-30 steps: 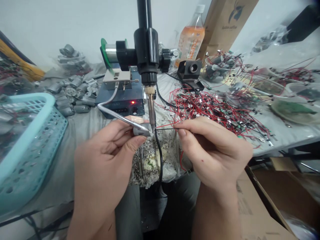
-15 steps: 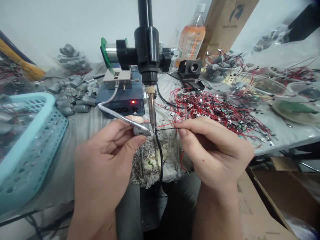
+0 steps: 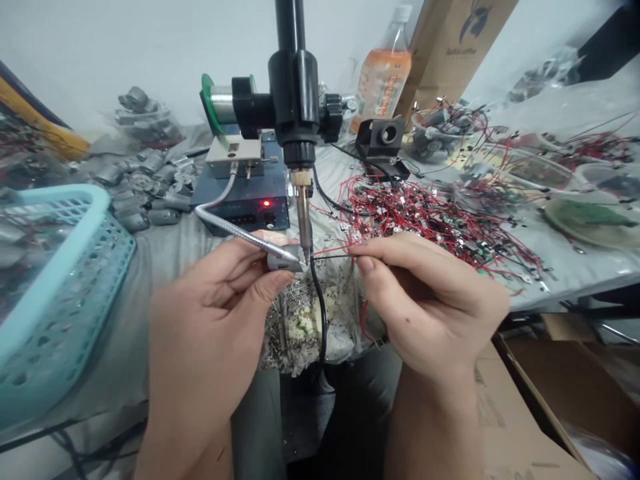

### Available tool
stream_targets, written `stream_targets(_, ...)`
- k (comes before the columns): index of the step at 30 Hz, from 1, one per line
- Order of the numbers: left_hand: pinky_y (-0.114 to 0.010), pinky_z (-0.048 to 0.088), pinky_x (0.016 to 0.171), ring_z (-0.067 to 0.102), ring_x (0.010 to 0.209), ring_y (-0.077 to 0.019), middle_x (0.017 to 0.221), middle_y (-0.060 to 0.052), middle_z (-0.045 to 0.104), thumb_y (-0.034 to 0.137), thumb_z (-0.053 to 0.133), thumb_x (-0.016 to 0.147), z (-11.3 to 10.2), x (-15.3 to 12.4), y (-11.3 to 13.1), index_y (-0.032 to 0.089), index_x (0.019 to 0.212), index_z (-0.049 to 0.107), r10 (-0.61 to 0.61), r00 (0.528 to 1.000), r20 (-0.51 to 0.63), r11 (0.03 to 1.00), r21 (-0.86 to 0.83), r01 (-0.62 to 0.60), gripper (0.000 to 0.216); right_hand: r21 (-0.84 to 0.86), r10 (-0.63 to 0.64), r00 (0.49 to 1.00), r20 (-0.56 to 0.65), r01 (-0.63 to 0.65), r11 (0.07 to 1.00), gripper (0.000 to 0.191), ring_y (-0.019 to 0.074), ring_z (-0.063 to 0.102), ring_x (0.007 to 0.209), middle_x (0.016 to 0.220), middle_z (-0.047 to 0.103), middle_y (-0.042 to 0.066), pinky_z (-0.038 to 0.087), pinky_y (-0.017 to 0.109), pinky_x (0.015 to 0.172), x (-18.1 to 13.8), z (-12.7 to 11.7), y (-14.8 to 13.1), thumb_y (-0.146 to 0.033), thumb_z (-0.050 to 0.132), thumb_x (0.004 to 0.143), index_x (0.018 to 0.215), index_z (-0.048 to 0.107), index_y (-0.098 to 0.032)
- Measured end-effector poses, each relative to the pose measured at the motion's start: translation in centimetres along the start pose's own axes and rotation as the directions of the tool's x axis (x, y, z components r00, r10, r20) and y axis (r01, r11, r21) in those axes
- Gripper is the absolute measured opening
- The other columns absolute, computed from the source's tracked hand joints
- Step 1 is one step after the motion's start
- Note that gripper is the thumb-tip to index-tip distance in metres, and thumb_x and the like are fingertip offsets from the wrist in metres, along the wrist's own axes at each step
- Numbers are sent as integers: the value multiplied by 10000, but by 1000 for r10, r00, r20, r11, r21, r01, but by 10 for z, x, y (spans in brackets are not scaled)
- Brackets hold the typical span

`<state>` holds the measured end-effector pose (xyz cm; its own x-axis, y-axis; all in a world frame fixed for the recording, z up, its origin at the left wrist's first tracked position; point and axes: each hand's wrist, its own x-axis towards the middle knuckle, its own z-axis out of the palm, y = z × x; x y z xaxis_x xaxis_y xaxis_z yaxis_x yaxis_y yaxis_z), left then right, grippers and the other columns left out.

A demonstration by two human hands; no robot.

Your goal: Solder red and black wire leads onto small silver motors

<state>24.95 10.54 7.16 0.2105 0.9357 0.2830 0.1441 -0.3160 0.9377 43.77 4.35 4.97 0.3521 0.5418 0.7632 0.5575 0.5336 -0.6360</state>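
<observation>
Between the fingertips and thumb of my left hand [image 3: 220, 300] is a small grey motor [image 3: 280, 263]. Its end faces right, under the tip of an upright soldering iron [image 3: 304, 223] on a stand. A silvery flexible solder feed tube [image 3: 245, 237] slants down to the same spot, its nozzle over the motor. My right hand [image 3: 425, 300] pinches a red and a black wire [image 3: 333, 256], which stretch left to the iron's tip. The exact contact point of wires, tip and motor is too small to make out.
A solder spool [image 3: 223, 103] and a blue control box [image 3: 240, 200] stand behind. Grey motors [image 3: 150, 180] pile at left, beside a turquoise basket [image 3: 95, 267]. Red and black wires [image 3: 415, 217] heap at right, near an orange drink bottle [image 3: 385, 80]. A black cable [image 3: 320, 313] hangs in front.
</observation>
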Motion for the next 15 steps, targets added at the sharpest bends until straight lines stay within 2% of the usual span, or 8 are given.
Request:
stream_targets(7, -143, 712, 992, 917, 1113, -129, 1228, 138, 937, 146, 879, 996, 1, 0, -3, 436, 1179, 946, 6, 1000, -3, 1000, -16, -6, 350, -4, 8, 1000, 14, -8, 1000, 233, 130, 667, 714, 857, 801, -8, 550, 312, 626, 2, 0, 0, -49, 778, 1010, 1061, 900, -241)
stream_targets(15, -129, 697, 1012, 911, 1122, -120, 1238, 152, 934, 158, 885, 1017, -1, 0, -3, 450, 1188, 944, 12, 1000, 5, 1000, -10, -12, 343, 11, -7, 1000, 15, 7, 1000, 247, 117, 649, 728, 874, 797, -17, 544, 309, 643, 1, 0, 2, -33, 780, 1010, 1079, 899, -238)
